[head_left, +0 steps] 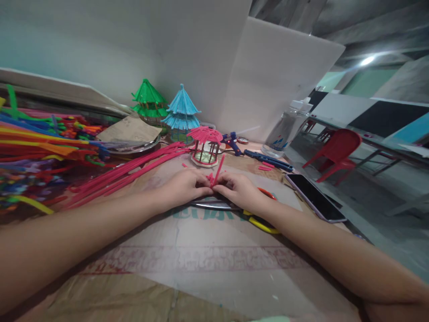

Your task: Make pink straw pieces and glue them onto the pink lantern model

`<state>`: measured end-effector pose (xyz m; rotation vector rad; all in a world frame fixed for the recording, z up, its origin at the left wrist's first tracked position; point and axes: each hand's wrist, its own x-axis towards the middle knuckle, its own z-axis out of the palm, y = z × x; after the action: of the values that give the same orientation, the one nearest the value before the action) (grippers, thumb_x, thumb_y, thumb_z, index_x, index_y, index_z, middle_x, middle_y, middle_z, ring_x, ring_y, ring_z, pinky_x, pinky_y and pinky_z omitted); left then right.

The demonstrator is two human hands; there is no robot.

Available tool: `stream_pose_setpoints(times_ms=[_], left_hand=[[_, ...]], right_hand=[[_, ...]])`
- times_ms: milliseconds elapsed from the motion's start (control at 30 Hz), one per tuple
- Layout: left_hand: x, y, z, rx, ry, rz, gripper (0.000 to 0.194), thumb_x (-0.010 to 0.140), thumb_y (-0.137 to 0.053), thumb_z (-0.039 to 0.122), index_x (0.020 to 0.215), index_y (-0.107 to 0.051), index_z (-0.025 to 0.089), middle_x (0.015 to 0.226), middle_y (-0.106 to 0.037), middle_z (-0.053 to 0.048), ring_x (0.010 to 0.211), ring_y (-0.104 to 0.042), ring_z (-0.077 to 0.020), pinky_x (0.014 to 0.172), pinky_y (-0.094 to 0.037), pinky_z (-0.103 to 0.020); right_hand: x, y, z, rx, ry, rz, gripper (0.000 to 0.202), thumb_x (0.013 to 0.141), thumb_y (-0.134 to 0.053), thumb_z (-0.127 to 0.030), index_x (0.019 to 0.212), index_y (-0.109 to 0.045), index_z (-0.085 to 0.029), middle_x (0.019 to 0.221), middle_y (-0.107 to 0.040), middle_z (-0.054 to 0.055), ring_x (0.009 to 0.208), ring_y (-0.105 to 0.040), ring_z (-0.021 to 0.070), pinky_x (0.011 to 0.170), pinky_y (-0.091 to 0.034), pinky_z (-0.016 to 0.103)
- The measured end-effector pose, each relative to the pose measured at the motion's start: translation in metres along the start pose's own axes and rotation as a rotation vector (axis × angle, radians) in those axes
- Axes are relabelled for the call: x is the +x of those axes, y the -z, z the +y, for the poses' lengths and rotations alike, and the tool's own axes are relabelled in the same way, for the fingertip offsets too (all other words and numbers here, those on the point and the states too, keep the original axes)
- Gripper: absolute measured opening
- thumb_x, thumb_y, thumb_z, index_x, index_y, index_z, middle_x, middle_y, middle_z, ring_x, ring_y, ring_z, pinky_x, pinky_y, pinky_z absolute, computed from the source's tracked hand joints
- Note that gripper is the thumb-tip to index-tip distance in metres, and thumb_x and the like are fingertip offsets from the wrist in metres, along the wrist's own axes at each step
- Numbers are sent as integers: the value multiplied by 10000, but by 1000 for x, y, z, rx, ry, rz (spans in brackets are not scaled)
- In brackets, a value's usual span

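Both hands meet at the middle of the table. With the thumb and fingers of my right hand I pinch a pink pipe cleaner, its free end pointing up. My left hand is closed on a small bunched pink piece right beside it; the fingers partly hide its shape. Just beyond them stands a little pavilion model with a pink shaggy roof, brown posts and a pale base. Below the hands shows the rim of a metal plate. Scissors with yellow and orange handles lie partly under my right forearm.
Long pink pipe cleaners and a multicoloured heap lie at left. Behind stand a green-roofed model and a blue-roofed model. A glue gun, dark pliers-like tool, clear bottle and phone are at right.
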<state>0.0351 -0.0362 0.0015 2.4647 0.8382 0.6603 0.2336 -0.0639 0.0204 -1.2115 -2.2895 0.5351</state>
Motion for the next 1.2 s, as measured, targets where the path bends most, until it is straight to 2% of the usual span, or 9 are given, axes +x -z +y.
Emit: stream_pose_setpoints(times_ms=[233,400,533,800,967,1100,1200], left_hand=[[1,3,0,-12,1,-38,201,880,-546,263,831,-716,168,896,-705,-47,838,-624,-180,782,-447,-275],[2,6,-2,-51,18,-82,221,875,-544,285,803,-718,168,845,-700,-46,789,-617,-178,757,-442,-277],[2,6,-2,-68,27,-67,208,849,-578,320,803,-728,183,781,-697,-32,768,-612,-177,736,-445,-265],[2,3,0,-38,-19,-24,210,837,-593,316,748,-711,168,781,-693,-38,766,-607,-172,740,-453,-263],[-1,0,11,-22,-69,22,240,863,-555,286,727,-696,149,765,-665,-34,707,-582,-142,673,-420,-239],[-3,0,18,-120,22,-17,237,863,-543,295,755,-689,143,730,-624,-14,681,-566,-136,624,-404,-231],[-2,2,17,-222,100,-65,276,876,-510,350,796,-682,150,768,-622,-8,709,-566,-143,624,-412,-231]], right_hand=[[0,-1,4,24,-11,-6,144,867,-565,-255,828,-671,-165,735,-645,1,638,-542,109,613,-408,230],[0,-1,5,49,3,-12,128,866,-565,-254,840,-658,-169,754,-652,1,670,-563,118,647,-419,238],[0,-1,5,45,16,-10,111,859,-567,-237,843,-652,-169,765,-654,2,695,-570,125,678,-420,249],[0,-1,4,49,32,-13,107,861,-570,-242,840,-641,-165,759,-645,2,699,-567,124,666,-415,243],[-2,-1,4,67,46,-9,182,868,-576,-329,861,-637,-157,763,-636,11,669,-548,126,595,-400,232],[-2,0,3,90,16,44,234,859,-587,-374,817,-637,-148,761,-638,23,681,-544,136,591,-395,236],[-1,1,5,227,-19,36,222,856,-587,-368,816,-635,-155,759,-651,17,682,-556,133,607,-414,239]])
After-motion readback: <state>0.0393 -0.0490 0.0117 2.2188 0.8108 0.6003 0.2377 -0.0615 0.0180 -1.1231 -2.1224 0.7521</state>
